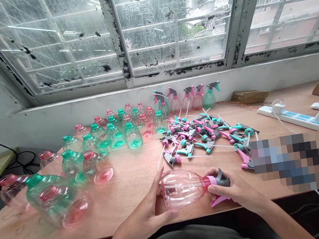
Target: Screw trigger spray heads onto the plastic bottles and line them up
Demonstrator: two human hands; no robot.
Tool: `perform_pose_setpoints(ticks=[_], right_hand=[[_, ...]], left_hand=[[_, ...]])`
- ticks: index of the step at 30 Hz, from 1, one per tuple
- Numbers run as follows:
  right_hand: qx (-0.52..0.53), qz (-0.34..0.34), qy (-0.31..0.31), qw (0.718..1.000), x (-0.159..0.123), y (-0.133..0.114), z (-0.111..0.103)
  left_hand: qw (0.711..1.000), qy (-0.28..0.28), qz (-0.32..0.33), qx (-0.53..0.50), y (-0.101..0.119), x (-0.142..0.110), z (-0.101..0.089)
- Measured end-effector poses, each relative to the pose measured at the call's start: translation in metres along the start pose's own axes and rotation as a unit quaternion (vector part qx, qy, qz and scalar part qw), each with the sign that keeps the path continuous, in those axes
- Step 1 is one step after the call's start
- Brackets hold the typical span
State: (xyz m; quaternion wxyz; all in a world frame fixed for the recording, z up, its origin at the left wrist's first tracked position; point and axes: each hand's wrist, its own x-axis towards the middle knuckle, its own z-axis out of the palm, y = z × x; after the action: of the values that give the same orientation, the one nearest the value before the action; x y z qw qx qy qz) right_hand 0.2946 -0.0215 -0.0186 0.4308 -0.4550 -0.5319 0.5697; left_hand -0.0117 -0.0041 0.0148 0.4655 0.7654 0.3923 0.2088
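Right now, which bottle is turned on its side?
The pink bottle between your left hand and right hand, pink-and-grey spray head attached; the other bottles stand upright on the table.

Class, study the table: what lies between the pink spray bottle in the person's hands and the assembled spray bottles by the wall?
In the head view, a heap of trigger sprayer heads lies between the pink spray bottle and the assembled spray bottles.

Bottle (183, 189): translucent pink, rounded; is lying sideways by the table's (136, 167) near edge, neck pointing toward the table's right end | sprayer (222, 181): grey, pink-collared; is sitting at the bottle's neck
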Motion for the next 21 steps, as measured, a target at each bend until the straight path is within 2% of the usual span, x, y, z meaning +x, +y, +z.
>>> perform_pose_setpoints(ticks=[7,21], right_hand=[[0.011,0.006,-0.01,1.0,-0.0002,-0.0014,0.0003],[0.003,-0.001,0.001,1.0,0.0007,0.0009,0.0]], left_hand=[[0.999,-0.008,-0.025,-0.023,-0.0007,-0.0002,-0.001],[1.0,0.004,-0.011,-0.004,-0.0011,0.0003,0.0004]])
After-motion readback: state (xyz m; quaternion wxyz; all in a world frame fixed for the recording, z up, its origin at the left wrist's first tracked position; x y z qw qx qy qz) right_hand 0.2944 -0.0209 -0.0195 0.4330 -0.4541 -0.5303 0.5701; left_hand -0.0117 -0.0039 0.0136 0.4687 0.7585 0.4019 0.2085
